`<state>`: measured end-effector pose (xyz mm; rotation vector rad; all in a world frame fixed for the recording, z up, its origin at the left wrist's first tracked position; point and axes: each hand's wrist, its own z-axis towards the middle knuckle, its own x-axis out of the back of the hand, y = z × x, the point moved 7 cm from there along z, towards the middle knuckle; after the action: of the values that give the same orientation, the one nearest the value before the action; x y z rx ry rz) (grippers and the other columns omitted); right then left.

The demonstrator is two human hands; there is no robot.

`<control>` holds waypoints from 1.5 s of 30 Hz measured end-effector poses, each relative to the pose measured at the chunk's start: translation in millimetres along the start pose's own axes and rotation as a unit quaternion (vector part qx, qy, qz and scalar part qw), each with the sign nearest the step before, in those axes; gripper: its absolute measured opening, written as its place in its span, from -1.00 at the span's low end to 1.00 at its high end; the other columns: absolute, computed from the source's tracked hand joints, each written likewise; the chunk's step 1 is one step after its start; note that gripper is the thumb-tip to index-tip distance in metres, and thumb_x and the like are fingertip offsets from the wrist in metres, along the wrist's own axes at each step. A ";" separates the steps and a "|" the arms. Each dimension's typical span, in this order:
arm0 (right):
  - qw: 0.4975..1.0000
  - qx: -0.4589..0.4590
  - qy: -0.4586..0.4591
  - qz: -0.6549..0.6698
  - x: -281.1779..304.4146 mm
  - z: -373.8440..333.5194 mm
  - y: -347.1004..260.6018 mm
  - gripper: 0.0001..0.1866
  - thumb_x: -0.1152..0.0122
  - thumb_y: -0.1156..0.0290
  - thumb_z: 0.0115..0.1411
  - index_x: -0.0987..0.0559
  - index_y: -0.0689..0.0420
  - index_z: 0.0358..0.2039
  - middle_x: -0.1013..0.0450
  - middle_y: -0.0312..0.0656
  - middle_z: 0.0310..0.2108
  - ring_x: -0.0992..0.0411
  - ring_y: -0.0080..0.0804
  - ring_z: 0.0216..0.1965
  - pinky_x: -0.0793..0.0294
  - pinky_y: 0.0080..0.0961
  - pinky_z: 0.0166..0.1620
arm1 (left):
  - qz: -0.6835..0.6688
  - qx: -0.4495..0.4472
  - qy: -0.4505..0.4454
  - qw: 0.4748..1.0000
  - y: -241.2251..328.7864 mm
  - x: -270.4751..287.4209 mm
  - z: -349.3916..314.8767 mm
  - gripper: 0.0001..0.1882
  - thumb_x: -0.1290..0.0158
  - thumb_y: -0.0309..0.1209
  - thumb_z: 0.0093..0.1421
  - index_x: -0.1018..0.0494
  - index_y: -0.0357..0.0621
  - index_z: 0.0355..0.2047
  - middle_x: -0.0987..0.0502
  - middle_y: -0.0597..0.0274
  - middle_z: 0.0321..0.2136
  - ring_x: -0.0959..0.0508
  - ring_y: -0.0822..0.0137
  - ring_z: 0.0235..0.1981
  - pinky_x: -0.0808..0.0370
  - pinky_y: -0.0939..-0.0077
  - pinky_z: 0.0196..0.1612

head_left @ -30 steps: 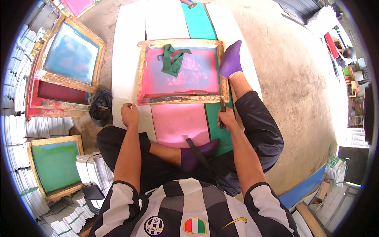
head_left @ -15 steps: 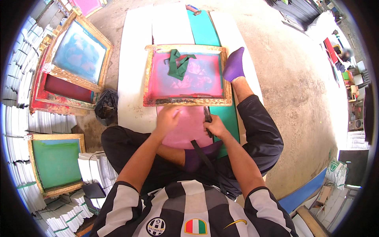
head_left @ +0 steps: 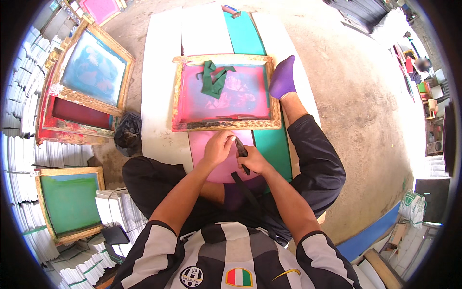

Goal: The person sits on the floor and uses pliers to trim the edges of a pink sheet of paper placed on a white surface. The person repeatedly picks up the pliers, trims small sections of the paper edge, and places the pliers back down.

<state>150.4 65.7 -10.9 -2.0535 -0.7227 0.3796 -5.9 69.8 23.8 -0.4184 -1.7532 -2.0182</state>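
Right hand (head_left: 252, 160) grasping dark slender metal-looking tool (head_left: 241, 150), tip pointing eleven o'clock; left hand (head_left: 218, 148) curling nearby, hold unclear; steadying tip advisable.

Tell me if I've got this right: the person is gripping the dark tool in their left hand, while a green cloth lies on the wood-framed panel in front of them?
Not quite: the dark tool is gripped in the right hand, as the head view shows. The green cloth does lie on the wood-framed panel in front of them.
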 end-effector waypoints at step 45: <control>0.925 -0.171 0.247 -0.232 138.1 15.9 49.3 -0.69 -0.04 0.49 0.08 -0.62 0.45 -0.28 -0.58 0.35 -0.29 -0.61 0.22 -0.13 -0.57 -0.02 -0.02 | 0.323 0.250 0.135 0.903 -113.3 161.3 -18.3 -0.79 -0.15 -0.26 0.26 -0.58 -0.07 -0.18 -0.60 0.12 -0.19 -0.63 0.00 -0.19 -0.56 0.10 -0.14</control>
<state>267.3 141.1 -59.9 -2.0793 -0.9664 -0.5546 -201.1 43.8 3.5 -0.4464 -1.5952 -1.0633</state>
